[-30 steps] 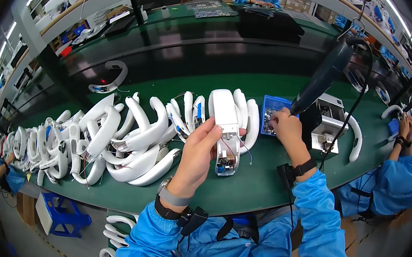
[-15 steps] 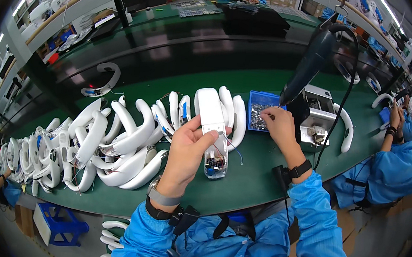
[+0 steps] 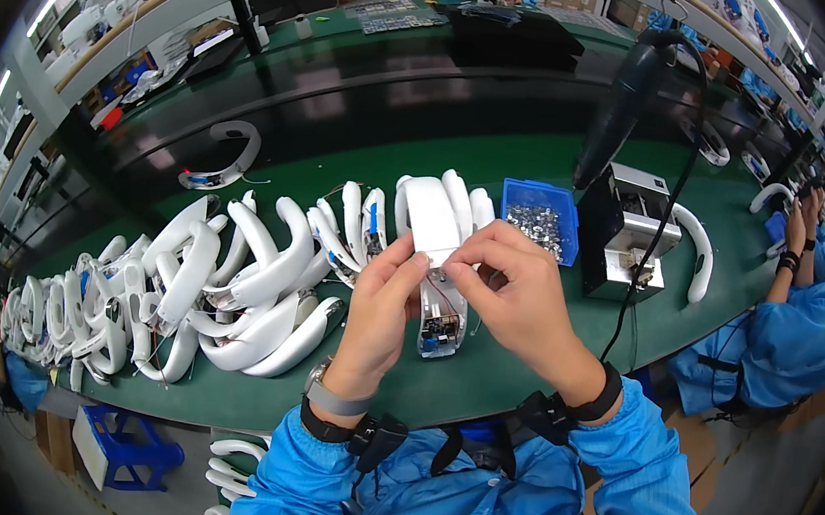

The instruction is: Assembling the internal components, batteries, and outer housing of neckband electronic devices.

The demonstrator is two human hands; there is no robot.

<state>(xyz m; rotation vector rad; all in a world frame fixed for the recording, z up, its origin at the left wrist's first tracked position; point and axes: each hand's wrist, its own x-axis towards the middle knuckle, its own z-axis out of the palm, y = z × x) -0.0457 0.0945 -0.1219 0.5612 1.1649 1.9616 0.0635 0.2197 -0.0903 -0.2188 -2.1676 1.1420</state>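
My left hand (image 3: 379, 304) grips a white curved plastic housing (image 3: 431, 209) by its middle, above the green bench. The housing's near end lies open and shows a small circuit board (image 3: 439, 329) with thin wires. My right hand (image 3: 519, 294) is closed in a pinch right at the housing's middle, by my left thumb. Whatever its fingertips hold is too small and covered to make out. Just beyond my right hand sits a blue bin (image 3: 571, 224) of small metal parts.
Many white curved housings (image 3: 261, 267) are heaped along the left. A dark electric screwdriver (image 3: 621, 109) hangs above the bin, its cord looping down past a metal box-shaped device (image 3: 632, 271). Another housing (image 3: 699, 258) lies at right. A co-worker (image 3: 788, 317) sits farther right.
My right hand has left the blue bin and come left to the housing, its fingers pinched there. The left hand keeps its grip. The hanging screwdriver has swung slightly.
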